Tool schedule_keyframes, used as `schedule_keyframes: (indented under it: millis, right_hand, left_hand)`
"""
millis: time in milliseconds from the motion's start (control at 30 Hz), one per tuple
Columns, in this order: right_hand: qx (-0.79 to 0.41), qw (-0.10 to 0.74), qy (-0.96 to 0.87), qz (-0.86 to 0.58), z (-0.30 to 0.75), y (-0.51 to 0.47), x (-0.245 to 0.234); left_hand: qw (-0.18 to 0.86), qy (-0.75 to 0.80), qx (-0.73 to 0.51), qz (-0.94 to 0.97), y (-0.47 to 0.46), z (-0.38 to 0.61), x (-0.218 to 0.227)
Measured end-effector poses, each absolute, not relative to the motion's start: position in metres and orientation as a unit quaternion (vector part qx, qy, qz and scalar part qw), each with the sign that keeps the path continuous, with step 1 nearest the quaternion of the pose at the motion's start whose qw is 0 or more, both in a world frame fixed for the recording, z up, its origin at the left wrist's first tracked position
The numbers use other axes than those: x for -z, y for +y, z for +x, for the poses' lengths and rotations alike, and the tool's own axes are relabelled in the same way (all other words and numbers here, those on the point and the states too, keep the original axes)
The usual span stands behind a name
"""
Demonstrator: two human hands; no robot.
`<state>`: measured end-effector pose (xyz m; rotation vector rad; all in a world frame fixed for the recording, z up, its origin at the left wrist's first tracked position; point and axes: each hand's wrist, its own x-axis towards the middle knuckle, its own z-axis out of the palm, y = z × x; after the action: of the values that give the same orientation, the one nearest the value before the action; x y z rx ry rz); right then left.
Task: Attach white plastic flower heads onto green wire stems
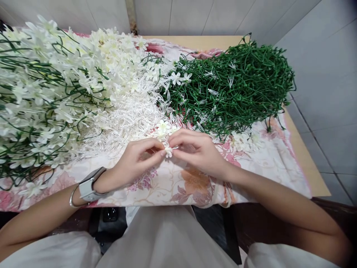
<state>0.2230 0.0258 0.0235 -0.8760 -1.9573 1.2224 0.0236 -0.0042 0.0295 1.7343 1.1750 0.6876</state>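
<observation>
My left hand (138, 160) and my right hand (196, 149) meet over the floral cloth (262, 163) near the table's front edge. Both pinch one small white plastic flower (168, 151) between their fingertips. The left wrist wears a white watch and a thin bangle. Just beyond the fingers lies a heap of loose white petal and stamen pieces (131, 119), with a few whole small flowers at its near edge.
A large pile of finished white flowers on green stems (47, 93) fills the left half. A tangle of bare green stems (237, 89) lies at the right back. The wooden table (304, 156) ends at the right, beside a tiled floor and wall.
</observation>
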Motion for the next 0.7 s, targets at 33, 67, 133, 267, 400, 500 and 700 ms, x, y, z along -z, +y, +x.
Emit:
schedule_keyframes:
  millis: [33, 67, 133, 267, 400, 500, 700]
  right_hand:
    - [-0.444, 0.329, -0.766, -0.329, 0.2227, 0.0253, -0.0234]
    - [-0.420, 0.327, -0.782, -0.324, 0.2225, 0.0248, -0.0235]
    - [-0.375, 0.322, -0.811, -0.315, 0.2219, 0.0238, -0.0238]
    - [-0.304, 0.342, -0.836, -0.304, 0.2211, 0.0218, -0.0245]
    - [-0.260, 0.358, -0.852, -0.282, 0.2205, 0.0203, -0.0235]
    - [-0.230, 0.357, -0.865, -0.267, 0.2196, 0.0198, -0.0223]
    - [-0.246, 0.334, -0.867, -0.275, 0.2186, 0.0185, -0.0209]
  left_hand:
    - [0.432, 0.474, -0.265, 0.720, -0.0044, 0.0231, -0.0297]
    - [0.414, 0.471, -0.251, 0.738, -0.0047, 0.0225, -0.0298]
    - [0.377, 0.465, -0.232, 0.766, -0.0054, 0.0217, -0.0294]
    - [0.335, 0.460, -0.230, 0.790, -0.0054, 0.0211, -0.0287]
    - [0.326, 0.463, -0.229, 0.792, -0.0049, 0.0216, -0.0285]
    - [0.314, 0.457, -0.226, 0.801, -0.0053, 0.0228, -0.0277]
    - [0.239, 0.417, -0.243, 0.843, -0.0057, 0.0242, -0.0232]
